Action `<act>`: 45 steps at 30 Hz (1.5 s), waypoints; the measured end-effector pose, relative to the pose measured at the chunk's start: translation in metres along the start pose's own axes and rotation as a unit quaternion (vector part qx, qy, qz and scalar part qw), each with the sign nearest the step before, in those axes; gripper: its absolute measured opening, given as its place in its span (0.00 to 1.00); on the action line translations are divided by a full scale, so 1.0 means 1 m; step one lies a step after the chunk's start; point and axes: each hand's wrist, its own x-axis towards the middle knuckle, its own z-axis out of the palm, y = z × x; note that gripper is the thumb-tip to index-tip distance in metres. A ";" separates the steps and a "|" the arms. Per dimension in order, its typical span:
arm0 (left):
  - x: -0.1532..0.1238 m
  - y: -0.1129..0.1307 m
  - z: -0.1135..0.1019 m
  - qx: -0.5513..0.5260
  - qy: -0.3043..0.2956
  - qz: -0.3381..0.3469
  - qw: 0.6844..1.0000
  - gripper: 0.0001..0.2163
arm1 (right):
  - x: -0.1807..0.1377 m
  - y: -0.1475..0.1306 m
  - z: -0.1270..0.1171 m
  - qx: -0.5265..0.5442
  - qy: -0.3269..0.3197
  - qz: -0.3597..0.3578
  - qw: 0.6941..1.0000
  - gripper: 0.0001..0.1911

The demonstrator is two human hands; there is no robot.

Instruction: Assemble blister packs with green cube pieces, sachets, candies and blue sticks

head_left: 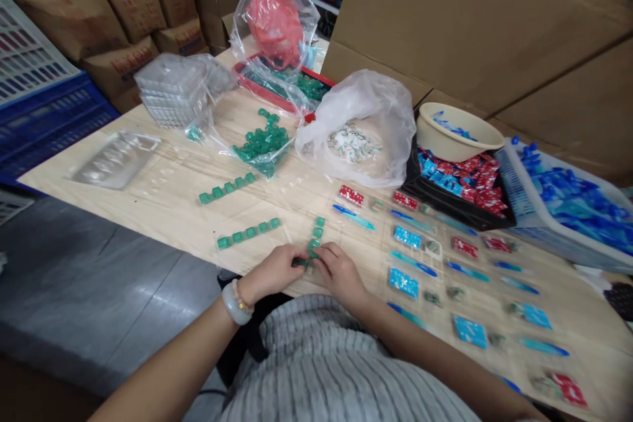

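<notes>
At the table's near edge, my left hand [277, 271] and my right hand [342, 277] are close together with fingers pinched. Between them is a short row of translucent green square pieces [317, 232], running away from me. My right fingertips grip the near part of this row. My left fingertips close on a green piece at its near end, mostly hidden by the fingers. Left of my hands lies a row of green pieces [250, 232] in a clear tray, and farther off another row [227, 188]. A loose heap of green pieces [264, 142] lies on clear plastic beyond.
To the right are several clear trays with blue pens [353, 216], red packets [351, 195] and blue packets [403, 282]. Behind stand a white bag of small pieces [386, 102], a cream bowl [459, 145], a black bin [494, 214], a blue-filled basket [548, 234] and stacked clear trays [171, 89].
</notes>
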 end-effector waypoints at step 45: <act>0.003 0.017 0.015 0.016 0.066 0.028 0.997 0.12 | 0.004 -0.021 -0.013 0.592 0.054 0.324 0.736 0.14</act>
